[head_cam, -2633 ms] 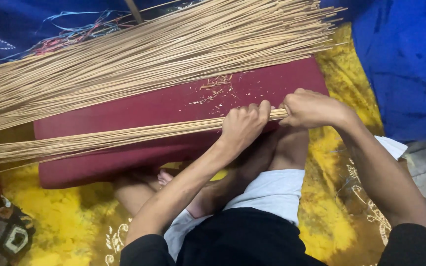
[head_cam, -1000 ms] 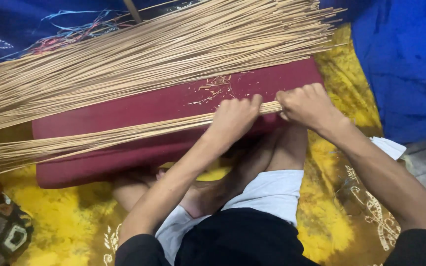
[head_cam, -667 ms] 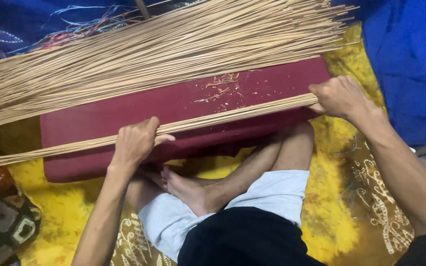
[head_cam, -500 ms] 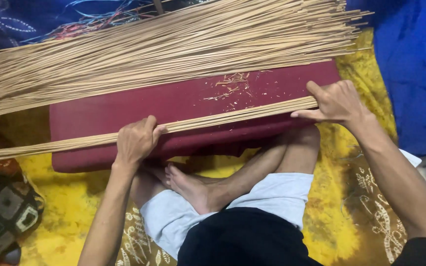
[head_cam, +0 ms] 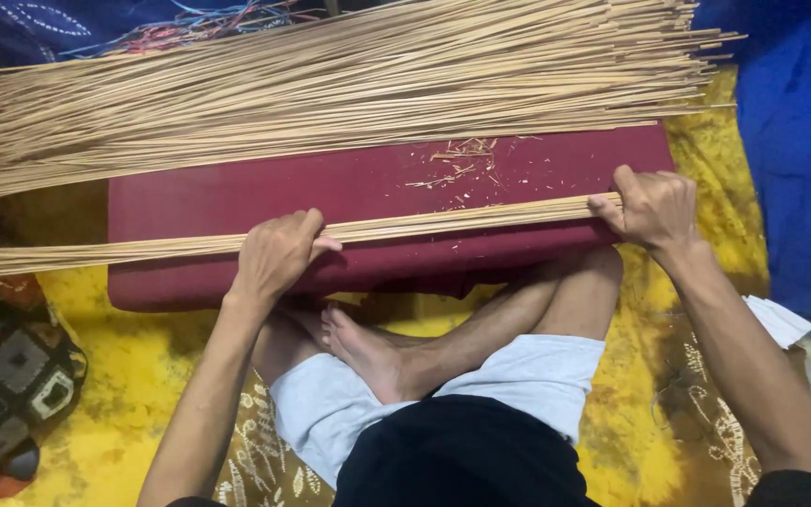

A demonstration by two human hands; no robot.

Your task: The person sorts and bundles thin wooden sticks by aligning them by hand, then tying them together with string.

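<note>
L hand [head_cam: 276,255]: closed on thin stick bundle [head_cam: 424,223], mid part.
R hand [head_cam: 651,207]: gripping bundle end.
Under: maroon cushion [head_cam: 237,192].

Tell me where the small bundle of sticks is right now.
In the head view, the small bundle of sticks lies lengthwise along the near edge of the maroon cushion, between the left hand and right hand, with the large stick pile beyond.

Dark red cushion [head_cam: 237,197] is my work surface, sitting on the yellow patterned cloth [head_cam: 124,413] spread over the floor. On the cushion: thin bundle of bamboo sticks [head_cam: 443,222] along the near edge, big loose pile of sticks [head_cam: 330,94] across the far edge, small splinters [head_cam: 462,169] between them.
</note>
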